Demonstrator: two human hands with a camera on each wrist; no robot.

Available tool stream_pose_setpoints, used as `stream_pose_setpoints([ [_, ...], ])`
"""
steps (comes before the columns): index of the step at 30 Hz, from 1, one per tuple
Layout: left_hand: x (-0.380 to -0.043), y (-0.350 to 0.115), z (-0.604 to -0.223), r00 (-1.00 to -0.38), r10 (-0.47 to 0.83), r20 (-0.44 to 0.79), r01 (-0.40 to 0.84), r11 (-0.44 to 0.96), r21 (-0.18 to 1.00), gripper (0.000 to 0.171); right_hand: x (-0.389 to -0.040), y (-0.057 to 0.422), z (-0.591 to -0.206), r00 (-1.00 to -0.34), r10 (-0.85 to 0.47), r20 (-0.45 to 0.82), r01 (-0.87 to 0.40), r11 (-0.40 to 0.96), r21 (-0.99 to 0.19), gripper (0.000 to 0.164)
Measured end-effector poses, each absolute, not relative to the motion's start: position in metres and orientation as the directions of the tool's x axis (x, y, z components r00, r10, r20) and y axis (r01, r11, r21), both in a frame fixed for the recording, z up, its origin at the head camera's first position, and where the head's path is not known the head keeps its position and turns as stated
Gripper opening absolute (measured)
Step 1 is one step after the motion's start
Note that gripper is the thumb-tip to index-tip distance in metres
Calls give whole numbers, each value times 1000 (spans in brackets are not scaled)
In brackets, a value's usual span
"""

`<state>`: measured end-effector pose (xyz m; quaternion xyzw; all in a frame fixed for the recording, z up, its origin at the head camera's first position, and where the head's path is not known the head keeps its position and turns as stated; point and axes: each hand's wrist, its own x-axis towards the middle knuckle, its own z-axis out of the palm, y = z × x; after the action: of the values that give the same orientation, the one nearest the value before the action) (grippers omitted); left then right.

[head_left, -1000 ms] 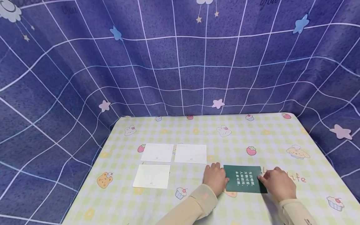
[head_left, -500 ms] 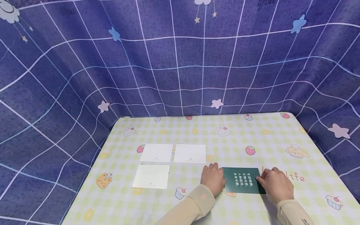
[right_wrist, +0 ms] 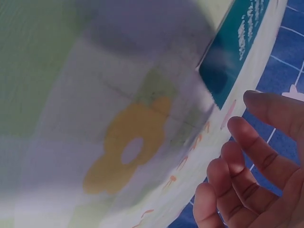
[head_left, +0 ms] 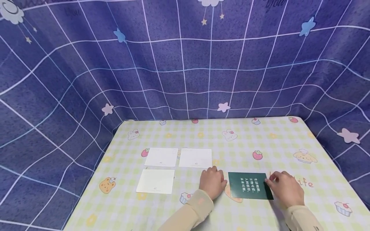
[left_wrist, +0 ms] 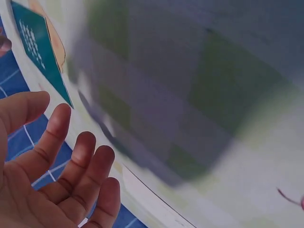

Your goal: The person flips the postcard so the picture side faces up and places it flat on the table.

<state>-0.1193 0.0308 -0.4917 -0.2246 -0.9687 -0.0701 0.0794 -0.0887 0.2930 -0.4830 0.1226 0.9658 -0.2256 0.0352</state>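
A dark green card [head_left: 251, 186] printed with rows of white characters lies flat on the patterned tablecloth in the head view. My left hand [head_left: 212, 182] rests just left of it, apart from its edge. In the left wrist view the fingers of that hand [left_wrist: 61, 173] are relaxed, bent a little and hold nothing. Over at the card's right edge is my right hand [head_left: 286, 190], its thumb at or very near the edge. The right wrist view shows this hand [right_wrist: 259, 166] with loosely bent, spread fingers and nothing between them.
Three white cards lie flat on the left half of the table: a back left card [head_left: 161, 157], a back middle card [head_left: 195, 158] and a front left card [head_left: 155, 181]. A blue grid-patterned curtain [head_left: 196, 80] hangs behind the table and along its sides.
My left hand has drawn away to the left from the green card's left edge. The green card has shifted slightly nearer to me. My right hand stays by its right edge.
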Motion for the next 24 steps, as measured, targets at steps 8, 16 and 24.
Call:
stream_pose_setpoints([
  [8,-121,16,-486,-894,381,234,420,896,146,30,-88,288,-479,-966,231,-114,257,830,-494,28],
  [16,-124,3,-480,-908,331,257,384,902,196,23,-94,276,-476,-968,237,-82,243,804,-543,30],
  [24,-133,-13,-470,-941,267,208,320,900,296,16,-99,264,-470,-974,220,-47,207,796,-569,34],
])
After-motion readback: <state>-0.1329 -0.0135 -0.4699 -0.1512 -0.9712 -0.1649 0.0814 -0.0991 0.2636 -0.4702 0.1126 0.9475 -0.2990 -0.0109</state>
